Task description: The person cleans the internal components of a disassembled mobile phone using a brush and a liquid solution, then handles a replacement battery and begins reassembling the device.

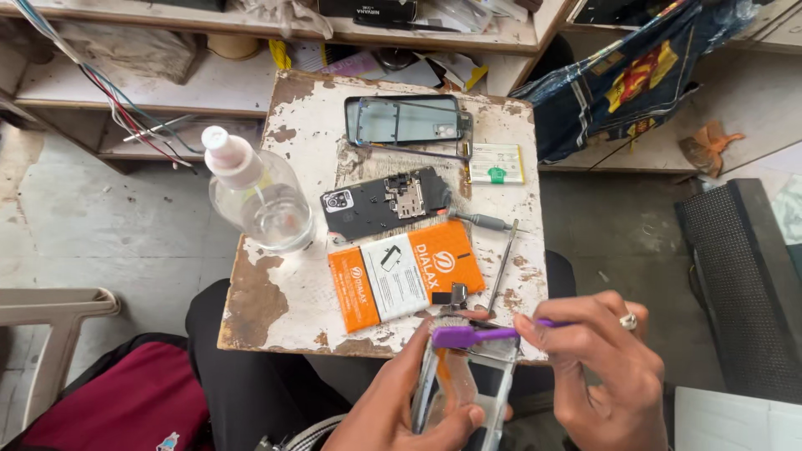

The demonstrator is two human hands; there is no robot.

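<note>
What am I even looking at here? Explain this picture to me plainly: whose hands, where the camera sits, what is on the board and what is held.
There is no machine here: a person works with bare hands, and the one camera sits on their head, looking down. The left hand holds a phone part with a clear panel. The right hand holds a purple tool against it. On the worn white board lie an orange and white package, a black phone back, a phone frame, a flat white battery, a metal rod and a clear bottle.
</note>
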